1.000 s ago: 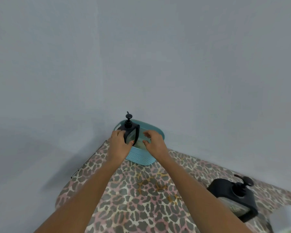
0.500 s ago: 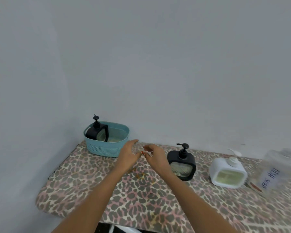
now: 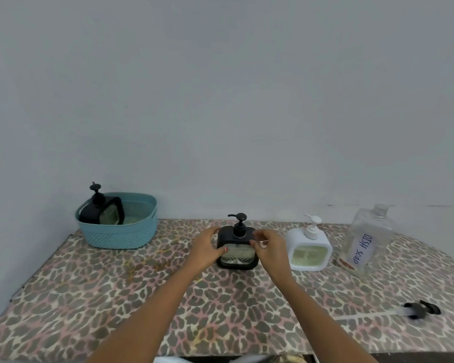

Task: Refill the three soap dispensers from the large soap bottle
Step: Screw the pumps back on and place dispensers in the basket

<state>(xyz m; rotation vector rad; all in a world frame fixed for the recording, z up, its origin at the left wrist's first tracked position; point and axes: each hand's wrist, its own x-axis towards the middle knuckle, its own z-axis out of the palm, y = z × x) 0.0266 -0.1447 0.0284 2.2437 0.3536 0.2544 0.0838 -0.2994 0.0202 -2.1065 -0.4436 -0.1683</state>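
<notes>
A black soap dispenser (image 3: 237, 254) with a pump stands at the middle of the leopard-print table (image 3: 142, 297). My left hand (image 3: 207, 248) grips its left side, thumb on the front. My right hand (image 3: 270, 248) curls round its right upper corner. A second black dispenser (image 3: 101, 212) leans inside the teal basket (image 3: 121, 238) at the back left. To the right stands a white dispenser (image 3: 309, 251) with pale green soap showing. Beyond it the large clear bottle (image 3: 364, 242), labelled DISH SOAP, stands uncapped.
A loose black pump head with its tube (image 3: 418, 310) lies on the table at the front right. The grey wall runs right behind the table. The table's left edge is near the basket.
Both hands let go of the dispenser in the basket, moved right across the table and closed on the middle black dispenser. The view swung right and down.
</notes>
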